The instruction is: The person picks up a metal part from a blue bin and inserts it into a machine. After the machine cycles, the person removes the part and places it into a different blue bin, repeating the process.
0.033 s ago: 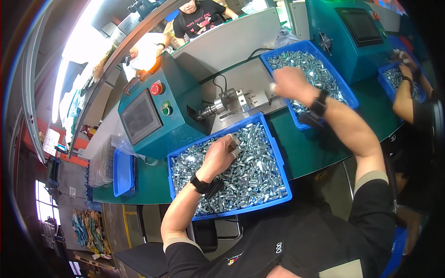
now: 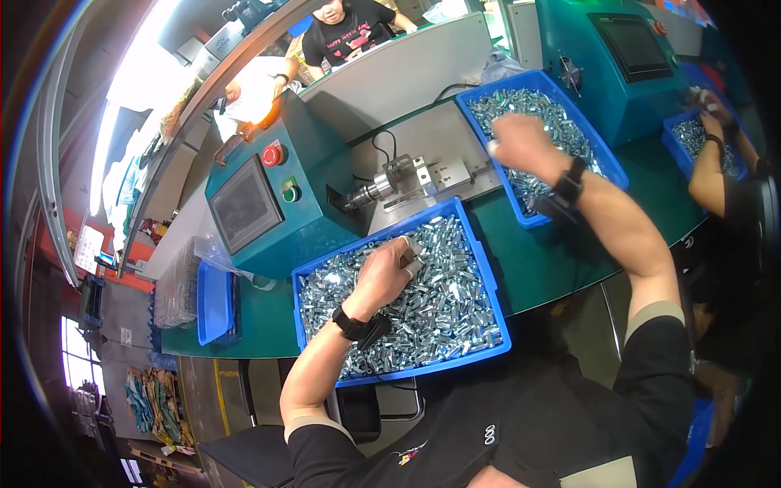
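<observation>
My left hand [image 2: 382,278] reaches into the nearer blue tray [image 2: 491,286], its fingers curled down among many small shiny metal sleeves [image 2: 439,317]. Pale covers show on its fingertips; whether a sleeve is between them is hidden. My right hand [image 2: 525,145], slightly blurred, hovers over the farther blue tray [image 2: 612,169], which holds similar metal pieces [image 2: 561,126]. Its fingers are bent closed, and anything inside them is too hidden to name. Between both hands and the machine's casing lies a metal chuck [image 2: 368,193] with a fixture block [image 2: 423,175] beside it.
A teal machine [image 2: 301,163] with a screen, a red knob and a green button stands left. Another teal machine [image 2: 610,73] is at the right, near a co-worker's arm [image 2: 709,167]. Blue empty trays [image 2: 215,305] stack at left. A grey partition [image 2: 399,73] separates people opposite.
My right hand has shifted a little right and down, away from the fixture and farther over the far tray. My left hand stays in the same place.
</observation>
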`<state>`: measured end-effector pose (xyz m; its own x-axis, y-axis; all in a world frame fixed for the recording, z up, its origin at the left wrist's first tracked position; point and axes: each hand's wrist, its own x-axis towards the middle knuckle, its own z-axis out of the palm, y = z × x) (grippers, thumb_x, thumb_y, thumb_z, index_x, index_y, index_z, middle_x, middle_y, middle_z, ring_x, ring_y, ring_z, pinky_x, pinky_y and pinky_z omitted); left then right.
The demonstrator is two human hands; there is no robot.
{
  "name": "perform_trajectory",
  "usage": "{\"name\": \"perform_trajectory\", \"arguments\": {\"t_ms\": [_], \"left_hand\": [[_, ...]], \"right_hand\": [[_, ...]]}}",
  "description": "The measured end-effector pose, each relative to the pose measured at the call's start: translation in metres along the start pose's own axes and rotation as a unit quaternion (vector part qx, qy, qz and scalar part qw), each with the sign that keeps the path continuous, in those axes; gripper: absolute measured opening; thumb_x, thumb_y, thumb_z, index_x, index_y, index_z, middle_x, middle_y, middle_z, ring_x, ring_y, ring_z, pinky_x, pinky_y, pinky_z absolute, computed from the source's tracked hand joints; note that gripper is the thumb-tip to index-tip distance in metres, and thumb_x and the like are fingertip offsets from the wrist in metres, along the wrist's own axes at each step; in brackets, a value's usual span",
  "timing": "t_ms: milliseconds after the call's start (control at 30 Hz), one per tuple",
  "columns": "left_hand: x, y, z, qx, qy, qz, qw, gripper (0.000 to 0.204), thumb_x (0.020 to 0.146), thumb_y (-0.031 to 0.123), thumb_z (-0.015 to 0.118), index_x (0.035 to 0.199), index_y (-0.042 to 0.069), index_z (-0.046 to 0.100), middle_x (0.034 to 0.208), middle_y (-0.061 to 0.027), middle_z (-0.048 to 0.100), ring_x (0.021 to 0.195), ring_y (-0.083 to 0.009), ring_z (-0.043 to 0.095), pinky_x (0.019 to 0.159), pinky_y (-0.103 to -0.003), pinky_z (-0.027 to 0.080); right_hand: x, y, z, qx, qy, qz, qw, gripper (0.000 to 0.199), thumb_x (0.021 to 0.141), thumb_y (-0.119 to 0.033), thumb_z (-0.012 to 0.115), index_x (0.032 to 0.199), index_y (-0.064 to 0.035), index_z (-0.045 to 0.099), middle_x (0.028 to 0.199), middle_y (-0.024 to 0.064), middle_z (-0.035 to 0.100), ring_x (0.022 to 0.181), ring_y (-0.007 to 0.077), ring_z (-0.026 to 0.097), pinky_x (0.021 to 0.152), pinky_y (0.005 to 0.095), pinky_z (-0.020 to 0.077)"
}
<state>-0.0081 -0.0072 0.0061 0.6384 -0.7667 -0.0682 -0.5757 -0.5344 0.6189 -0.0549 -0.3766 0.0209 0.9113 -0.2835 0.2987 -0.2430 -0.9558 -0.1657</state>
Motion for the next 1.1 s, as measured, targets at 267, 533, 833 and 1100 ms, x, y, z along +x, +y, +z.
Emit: {"name": "perform_trajectory", "arguments": {"t_ms": [267,533,833,1100], "left_hand": [[-0.01,0.014,-0.015,0.201,-0.009,0.114,0.973,0.021,0.086,0.005,0.079,0.106,0.006,0.073,0.095,-0.0127,0.071,0.09,-0.0332,0.071,0.081,-0.039,0.056],[0.035,0.053,-0.034,0.148,0.067,0.169,0.972,0.022,0.084,0.0,0.078,0.104,0.004,0.074,0.1,-0.0139,0.071,0.091,-0.0335,0.072,0.081,-0.04,0.057],[0.131,0.034,-0.035,0.156,0.187,0.141,0.96,0.03,0.081,-0.007,0.071,0.109,0.003,0.075,0.099,-0.014,0.072,0.093,-0.0327,0.071,0.081,-0.04,0.057],[0.133,0.034,-0.034,0.245,0.186,0.165,0.937,0.02,0.08,-0.003,0.068,0.099,0.004,0.072,0.091,-0.0132,0.066,0.093,-0.035,0.064,0.082,-0.045,0.052]], "right_hand": [[-0.038,0.027,-0.008,0.077,0.085,0.025,0.993,0.029,0.091,-0.03,0.074,0.103,-0.0038,0.077,0.107,0.0166,0.071,0.105,0.0374,0.069,0.091,0.0509,0.0559],[0.004,-0.027,0.018,0.249,0.103,-0.048,0.962,0.028,0.092,-0.031,0.074,0.102,-0.0043,0.078,0.106,0.0151,0.073,0.105,0.0364,0.07,0.092,0.0476,0.0565],[0.02,-0.042,0.05,0.328,0.168,-0.064,0.927,0.021,0.092,-0.026,0.074,0.096,-0.0061,0.079,0.099,0.0127,0.074,0.094,0.0358,0.072,0.085,0.0447,0.058],[0.017,-0.042,0.049,0.338,0.157,-0.076,0.925,0.02,0.092,-0.025,0.074,0.094,-0.0059,0.079,0.096,0.0124,0.073,0.093,0.0355,0.072,0.083,0.045,0.0575]]}}
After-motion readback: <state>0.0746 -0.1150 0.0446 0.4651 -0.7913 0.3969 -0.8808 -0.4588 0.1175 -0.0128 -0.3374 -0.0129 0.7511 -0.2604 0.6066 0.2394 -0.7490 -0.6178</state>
